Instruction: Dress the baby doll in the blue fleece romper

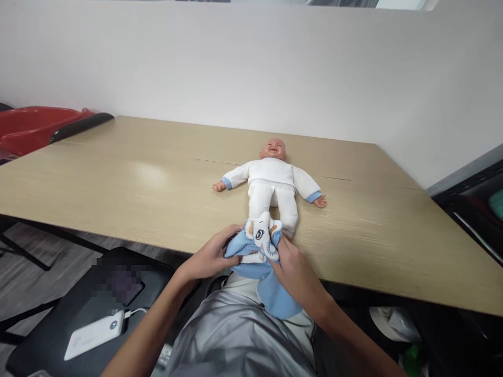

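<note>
A soft blue cloth with a white elephant face on it is bunched between my hands, over my lap at the table's front edge. My left hand grips its left side, thumb toward me and fingers behind the cloth. My right hand is closed on the right side, beside the elephant's trunk. Just beyond lies a baby doll on its back, arms spread, in a white top and trousers with blue cuffs. The cloth and my right hand hide its feet.
The doll lies on a wooden table against a white wall. On the left, a black chair holds a white power bank with a cable and a dark phone. A red tub stands at the far left.
</note>
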`<state>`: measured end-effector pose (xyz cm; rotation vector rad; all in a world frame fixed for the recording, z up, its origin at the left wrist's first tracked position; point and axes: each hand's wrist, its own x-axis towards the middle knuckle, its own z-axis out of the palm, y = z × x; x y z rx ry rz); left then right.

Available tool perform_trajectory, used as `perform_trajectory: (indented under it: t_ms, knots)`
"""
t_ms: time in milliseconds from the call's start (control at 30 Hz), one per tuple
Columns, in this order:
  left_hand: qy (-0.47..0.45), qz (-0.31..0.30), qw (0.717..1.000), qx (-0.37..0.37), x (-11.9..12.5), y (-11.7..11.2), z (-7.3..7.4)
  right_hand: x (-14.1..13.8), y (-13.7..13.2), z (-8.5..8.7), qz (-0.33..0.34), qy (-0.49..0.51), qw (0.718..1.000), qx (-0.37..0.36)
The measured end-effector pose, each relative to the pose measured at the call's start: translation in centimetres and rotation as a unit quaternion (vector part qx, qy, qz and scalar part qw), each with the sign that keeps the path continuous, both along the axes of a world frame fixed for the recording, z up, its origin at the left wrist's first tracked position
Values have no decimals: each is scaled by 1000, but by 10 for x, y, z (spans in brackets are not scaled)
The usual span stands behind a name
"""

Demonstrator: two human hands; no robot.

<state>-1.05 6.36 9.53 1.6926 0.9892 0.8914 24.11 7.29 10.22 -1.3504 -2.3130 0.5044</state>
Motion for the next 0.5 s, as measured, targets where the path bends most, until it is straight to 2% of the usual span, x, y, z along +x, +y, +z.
perform_trajectory:
  t_ms: [133,333,433,500]
  knots:
    - [-23,-14,1000,-7,2,6,11,-3,7,-4,-51,-4,998,40]
    - [-123,34,990,-55,1,12,-1,-5,16,-6,-21,147,989,4]
    - [-133,36,988,-70,1,12,-3,-2,18,-5,-2,163,987,-3]
    - [-139,27,988,-64,1,13,-3,-1,20,-6,0,159,987,29]
